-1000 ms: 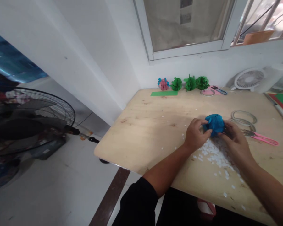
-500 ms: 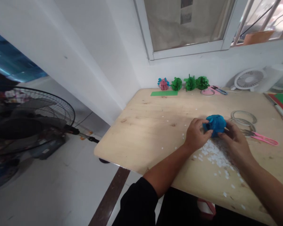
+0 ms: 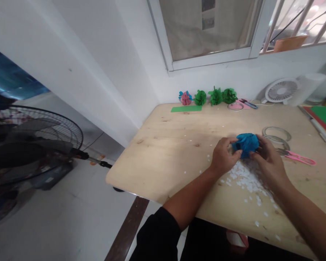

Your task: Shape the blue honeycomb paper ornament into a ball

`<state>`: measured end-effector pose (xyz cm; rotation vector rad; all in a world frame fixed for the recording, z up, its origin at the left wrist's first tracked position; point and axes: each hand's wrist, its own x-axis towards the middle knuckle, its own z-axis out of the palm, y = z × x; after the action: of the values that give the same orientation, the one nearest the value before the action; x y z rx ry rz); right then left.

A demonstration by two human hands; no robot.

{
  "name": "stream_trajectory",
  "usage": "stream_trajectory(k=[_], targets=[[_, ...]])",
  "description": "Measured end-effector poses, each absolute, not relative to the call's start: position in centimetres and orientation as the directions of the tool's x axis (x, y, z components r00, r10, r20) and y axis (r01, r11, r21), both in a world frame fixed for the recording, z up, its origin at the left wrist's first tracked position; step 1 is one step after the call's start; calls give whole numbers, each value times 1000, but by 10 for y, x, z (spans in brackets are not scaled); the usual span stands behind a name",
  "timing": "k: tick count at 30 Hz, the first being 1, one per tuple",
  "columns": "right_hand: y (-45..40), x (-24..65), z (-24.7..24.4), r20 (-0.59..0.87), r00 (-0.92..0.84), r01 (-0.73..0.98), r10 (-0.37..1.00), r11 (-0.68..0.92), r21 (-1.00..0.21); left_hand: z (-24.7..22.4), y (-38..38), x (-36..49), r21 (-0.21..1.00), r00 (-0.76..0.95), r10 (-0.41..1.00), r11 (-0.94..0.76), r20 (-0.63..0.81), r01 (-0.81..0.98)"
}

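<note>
As the head view is showing, the left hand (image 3: 225, 156) is pinching one side of a blue paper ball (image 3: 246, 145) while the right hand (image 3: 271, 165) is cupping the other, probably to steady its folds. Whether the ball is touching the wooden table (image 3: 163, 152), beside white paper scraps (image 3: 246, 177), is unclear. Pink-handled snips (image 3: 300, 157) are lying near rings (image 3: 281, 129), presumably for easy reach. Green paper balls (image 3: 216, 96) are lining the back edge below a window (image 3: 209, 40); a pedestal fan (image 3: 15, 156) is standing left.
</note>
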<state>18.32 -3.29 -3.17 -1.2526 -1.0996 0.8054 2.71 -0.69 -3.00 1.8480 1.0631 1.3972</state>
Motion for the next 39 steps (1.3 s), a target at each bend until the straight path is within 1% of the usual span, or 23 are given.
stream_trajectory(k=[8, 15, 19, 23, 28, 31, 35, 39], targets=[[-34, 181, -26, 159, 303, 63, 940, 146, -987, -28, -7, 28, 850, 109, 881, -472, 460, 232], [-37, 175, -14, 126, 331, 31, 935, 122, -992, -29, -3, 29, 880, 106, 891, -453, 441, 141], [-38, 173, -11, 112, 342, 42, 933, 104, -994, -30, -2, 30, 893, 94, 902, -431, 421, 133], [-37, 177, -17, 151, 323, 82, 934, 131, -988, -31, -1, 30, 894, 92, 904, -426, 417, 141], [-33, 186, -30, 267, 263, 179, 927, 225, -958, -32, 2, 26, 889, 121, 901, -432, 417, 151], [-31, 189, -34, 323, 222, 222, 920, 275, -935, -32, 5, 24, 880, 135, 898, -437, 418, 187], [-31, 190, -34, 333, 209, 224, 919, 287, -932, -32, 9, 21, 848, 180, 881, -472, 438, 243], [-32, 189, -34, 316, 209, 224, 926, 269, -937, -30, 12, 17, 852, 209, 881, -466, 424, 239]])
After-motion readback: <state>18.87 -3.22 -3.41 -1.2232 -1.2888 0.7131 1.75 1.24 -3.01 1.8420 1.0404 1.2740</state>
